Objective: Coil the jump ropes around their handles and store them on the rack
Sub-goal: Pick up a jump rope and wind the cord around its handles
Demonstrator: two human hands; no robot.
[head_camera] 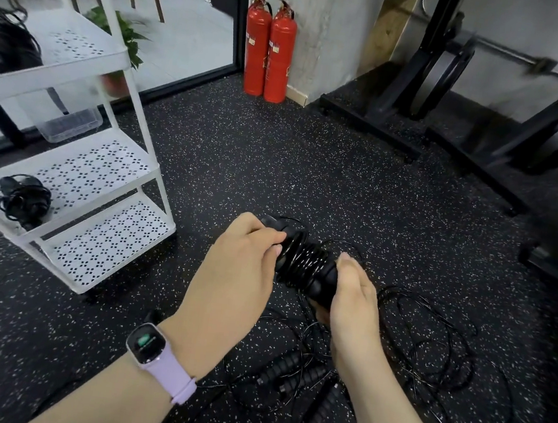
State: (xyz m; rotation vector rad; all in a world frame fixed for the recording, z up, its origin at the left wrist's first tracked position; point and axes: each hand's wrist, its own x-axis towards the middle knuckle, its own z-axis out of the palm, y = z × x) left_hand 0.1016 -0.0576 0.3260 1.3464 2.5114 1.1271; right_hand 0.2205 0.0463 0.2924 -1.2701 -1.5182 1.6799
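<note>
Jump rope (pixel 303 260), held above floor: left hand (pixel 241 259) pinches cord at coil, right hand (pixel 353 295) curls round paired handles; cord looks light, springy, slick, so best gripped at ribbed handles.

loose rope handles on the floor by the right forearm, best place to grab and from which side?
Judging by the head view, take the loose handles around their ribbed middle, coming from above. They lie flat and close together on the floor, so one wrap could lift both. Their thin cord sprawls in tangled loops beside them, so gripping the cord would likely just drag it.
</note>
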